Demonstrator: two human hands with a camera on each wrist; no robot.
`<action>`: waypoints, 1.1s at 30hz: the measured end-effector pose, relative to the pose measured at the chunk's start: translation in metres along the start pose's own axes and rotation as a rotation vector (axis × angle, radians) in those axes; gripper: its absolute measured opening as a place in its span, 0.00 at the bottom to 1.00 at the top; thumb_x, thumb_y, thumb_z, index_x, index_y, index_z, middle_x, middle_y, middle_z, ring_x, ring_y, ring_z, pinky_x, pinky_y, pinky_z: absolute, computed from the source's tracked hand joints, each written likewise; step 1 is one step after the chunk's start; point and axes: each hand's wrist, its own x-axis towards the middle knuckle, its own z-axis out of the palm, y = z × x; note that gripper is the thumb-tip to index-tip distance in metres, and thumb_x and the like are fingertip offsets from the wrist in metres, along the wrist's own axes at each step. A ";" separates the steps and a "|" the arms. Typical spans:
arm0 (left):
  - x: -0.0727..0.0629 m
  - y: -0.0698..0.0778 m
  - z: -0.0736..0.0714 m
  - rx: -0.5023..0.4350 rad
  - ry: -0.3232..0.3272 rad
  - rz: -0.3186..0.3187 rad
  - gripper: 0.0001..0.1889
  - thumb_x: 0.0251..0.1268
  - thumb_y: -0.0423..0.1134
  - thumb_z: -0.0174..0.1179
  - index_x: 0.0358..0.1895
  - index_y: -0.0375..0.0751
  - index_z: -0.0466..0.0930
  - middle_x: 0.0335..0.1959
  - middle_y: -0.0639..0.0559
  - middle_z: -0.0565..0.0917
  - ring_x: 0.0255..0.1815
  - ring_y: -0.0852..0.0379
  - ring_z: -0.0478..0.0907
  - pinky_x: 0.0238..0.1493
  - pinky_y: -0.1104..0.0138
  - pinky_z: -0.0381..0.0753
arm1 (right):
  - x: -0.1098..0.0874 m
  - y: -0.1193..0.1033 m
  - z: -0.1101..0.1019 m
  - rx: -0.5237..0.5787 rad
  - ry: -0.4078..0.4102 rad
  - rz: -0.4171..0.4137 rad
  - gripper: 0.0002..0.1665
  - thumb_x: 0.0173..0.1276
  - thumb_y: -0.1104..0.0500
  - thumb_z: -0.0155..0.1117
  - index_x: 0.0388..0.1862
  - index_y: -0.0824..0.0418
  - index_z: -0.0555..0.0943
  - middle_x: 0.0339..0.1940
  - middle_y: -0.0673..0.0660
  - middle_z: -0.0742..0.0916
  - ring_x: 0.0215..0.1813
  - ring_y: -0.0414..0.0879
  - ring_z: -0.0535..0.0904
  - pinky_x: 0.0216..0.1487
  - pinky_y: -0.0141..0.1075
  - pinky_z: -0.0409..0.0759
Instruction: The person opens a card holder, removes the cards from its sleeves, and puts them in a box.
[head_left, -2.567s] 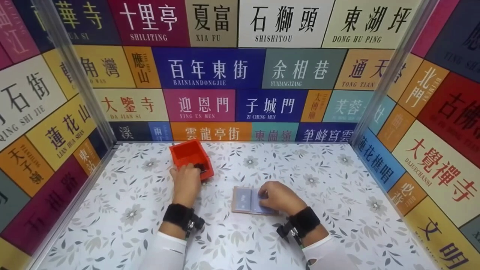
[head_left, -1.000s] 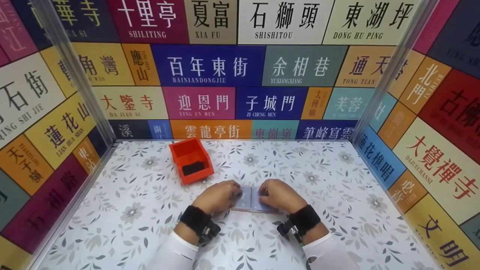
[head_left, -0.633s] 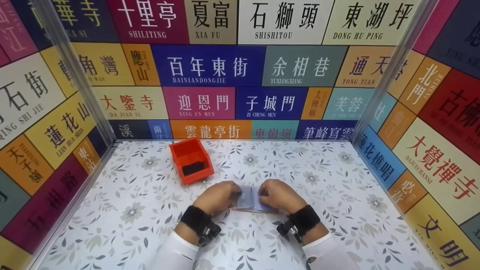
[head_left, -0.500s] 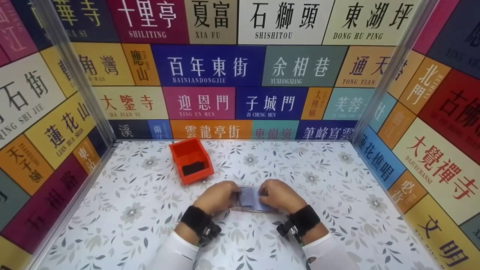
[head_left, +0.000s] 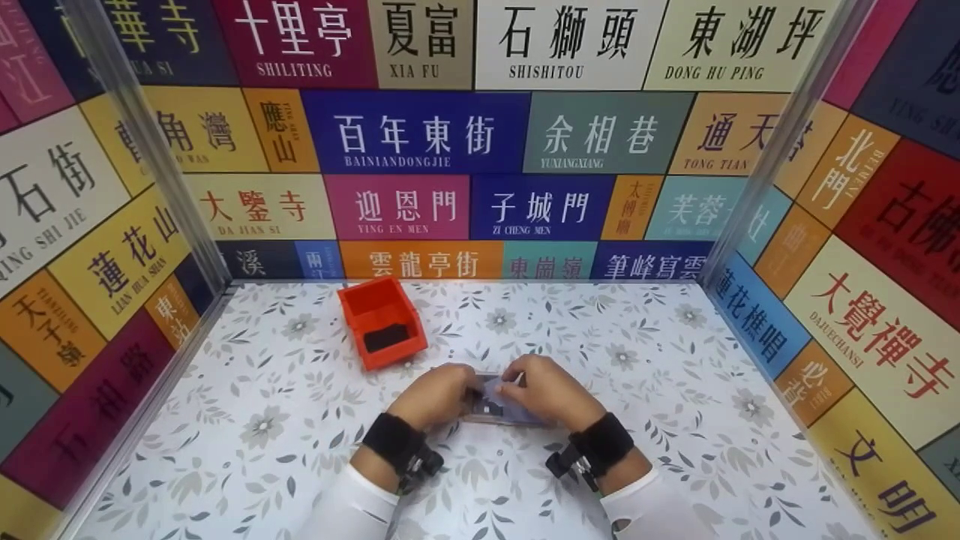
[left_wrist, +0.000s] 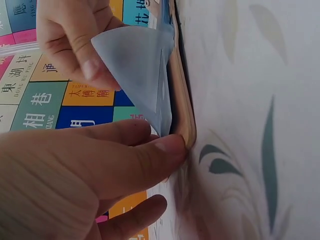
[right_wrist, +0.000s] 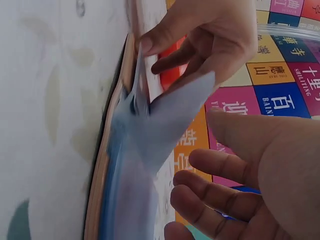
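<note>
A small pocket album (head_left: 517,412) with clear sleeves and a tan cover lies spread on the table. My left hand (head_left: 433,394) pinches its left edge between thumb and fingers, as the left wrist view shows close up. One bluish clear sleeve page (right_wrist: 172,125) stands up from the album, its free corner bent. Beside that corner is my right hand (head_left: 551,386), fingers loosely bent and spread, with nothing between thumb and fingers in the right wrist view. Under the raised page, a dark patch with a small white mark shows. What sits in the sleeves is unclear.
Behind my left hand stands an orange-red bin (head_left: 382,322) with a flat black piece (head_left: 385,337) inside. The table (head_left: 262,480) has a leaf-and-flower pattern. Walls with coloured place-name panels (head_left: 416,135) enclose its back and sides.
My left hand has come from the bin to the album's left edge. A sleeve page has lifted from the left side towards the right. My right hand has shifted slightly left.
</note>
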 end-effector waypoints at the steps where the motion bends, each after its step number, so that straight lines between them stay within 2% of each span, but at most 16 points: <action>1: 0.000 0.000 0.000 0.004 0.005 0.004 0.14 0.56 0.26 0.71 0.41 0.49 0.93 0.36 0.53 0.89 0.33 0.59 0.78 0.41 0.62 0.79 | 0.000 -0.004 0.001 0.012 -0.001 -0.016 0.13 0.71 0.47 0.75 0.44 0.54 0.90 0.42 0.50 0.89 0.37 0.40 0.83 0.40 0.39 0.84; 7: 0.001 0.002 0.002 0.005 0.030 0.041 0.10 0.58 0.30 0.73 0.37 0.53 0.93 0.32 0.55 0.88 0.30 0.60 0.77 0.37 0.64 0.78 | -0.003 -0.019 0.010 0.009 -0.006 -0.088 0.22 0.65 0.44 0.80 0.46 0.59 0.90 0.45 0.57 0.89 0.40 0.47 0.85 0.43 0.41 0.83; 11: 0.001 0.003 0.002 -0.006 0.022 0.050 0.11 0.57 0.28 0.72 0.37 0.51 0.93 0.33 0.52 0.88 0.30 0.60 0.77 0.37 0.64 0.78 | -0.005 -0.021 0.014 -0.041 0.001 -0.091 0.25 0.56 0.47 0.85 0.48 0.59 0.90 0.45 0.55 0.89 0.40 0.46 0.84 0.46 0.41 0.83; 15: 0.001 0.004 0.002 -0.008 0.019 0.047 0.13 0.56 0.25 0.69 0.38 0.48 0.94 0.33 0.52 0.89 0.30 0.59 0.77 0.37 0.64 0.78 | -0.006 -0.020 0.015 -0.060 0.002 -0.070 0.26 0.53 0.53 0.86 0.50 0.59 0.90 0.46 0.53 0.89 0.38 0.44 0.81 0.46 0.41 0.83; 19: 0.001 0.004 0.001 0.000 0.021 0.047 0.14 0.56 0.24 0.69 0.39 0.48 0.94 0.33 0.52 0.89 0.31 0.58 0.77 0.38 0.64 0.78 | -0.006 -0.020 0.013 -0.069 0.005 -0.062 0.22 0.55 0.57 0.81 0.50 0.58 0.90 0.45 0.53 0.89 0.38 0.43 0.81 0.46 0.41 0.83; 25: 0.001 0.002 0.001 -0.016 0.014 -0.004 0.12 0.56 0.26 0.71 0.39 0.48 0.92 0.34 0.51 0.88 0.32 0.57 0.77 0.39 0.63 0.78 | -0.006 -0.022 0.009 -0.077 0.016 -0.010 0.16 0.59 0.61 0.75 0.48 0.58 0.90 0.44 0.53 0.88 0.38 0.44 0.82 0.44 0.42 0.82; 30: 0.002 0.000 0.001 -0.042 0.006 -0.053 0.14 0.51 0.27 0.74 0.40 0.48 0.92 0.35 0.51 0.89 0.32 0.56 0.77 0.41 0.61 0.78 | -0.004 -0.019 0.004 -0.091 0.055 0.039 0.17 0.63 0.62 0.72 0.52 0.61 0.89 0.46 0.55 0.89 0.44 0.47 0.84 0.49 0.45 0.83; 33: 0.002 0.000 0.001 -0.044 -0.005 -0.077 0.16 0.49 0.27 0.76 0.42 0.48 0.93 0.36 0.52 0.90 0.33 0.56 0.77 0.42 0.61 0.79 | -0.001 -0.015 0.001 -0.100 0.096 0.059 0.20 0.63 0.65 0.70 0.55 0.62 0.87 0.41 0.55 0.89 0.40 0.47 0.83 0.45 0.45 0.84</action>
